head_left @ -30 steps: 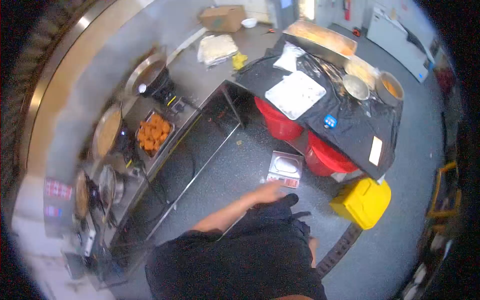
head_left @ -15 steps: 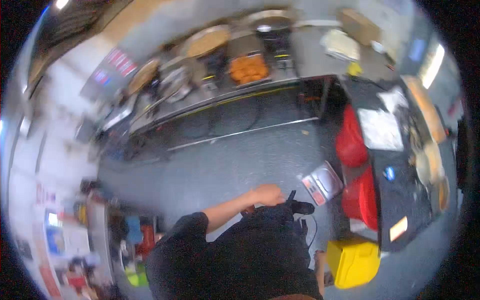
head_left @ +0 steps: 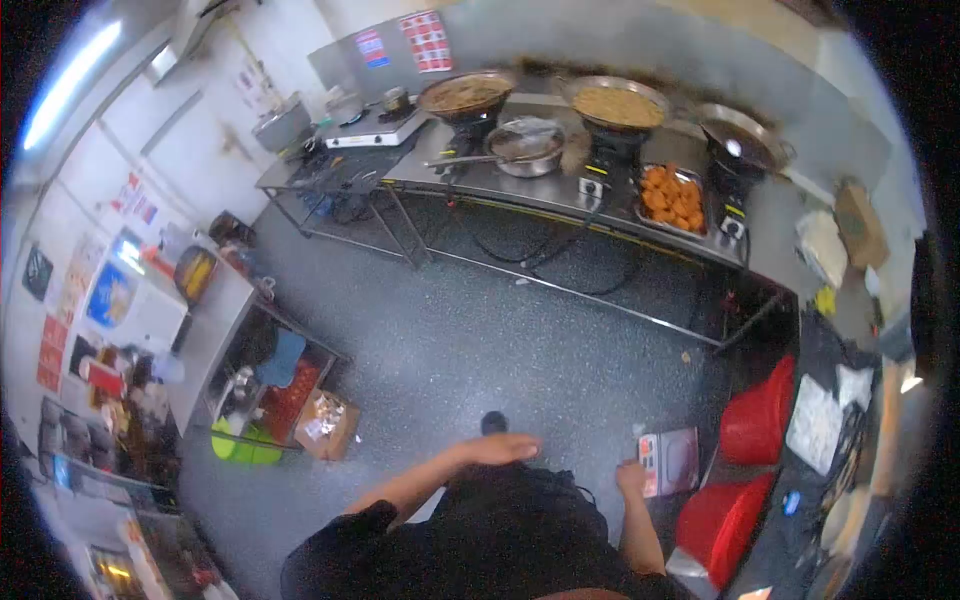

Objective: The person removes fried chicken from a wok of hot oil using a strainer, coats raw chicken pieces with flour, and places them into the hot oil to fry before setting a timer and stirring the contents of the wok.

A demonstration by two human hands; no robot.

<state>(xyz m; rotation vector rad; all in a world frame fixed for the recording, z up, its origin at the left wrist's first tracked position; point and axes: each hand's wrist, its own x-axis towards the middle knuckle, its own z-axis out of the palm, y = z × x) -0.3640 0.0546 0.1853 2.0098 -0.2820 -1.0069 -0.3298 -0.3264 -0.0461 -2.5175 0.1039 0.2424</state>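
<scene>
My left hand is in front of my black shirt, its fingers stretched out flat with nothing in them. A dark shoe tip shows on the floor just beyond it. Lower on the right, my right hand is small in view with its fingers curled in, and no object shows in it. Next to that hand is a flat grey and red kitchen scale; I cannot tell whether they touch.
A steel counter along the far wall bears several wide pans, including a pan, and a tray of orange-brown fried pieces. Red containers stand at right. Left are a shelf unit, a cardboard box and a green tub.
My view has swung left, bringing in more of the left side, and the yellow bin has left the picture. My left hand has gone from curled to stretched out; my right hand shows more clearly.
</scene>
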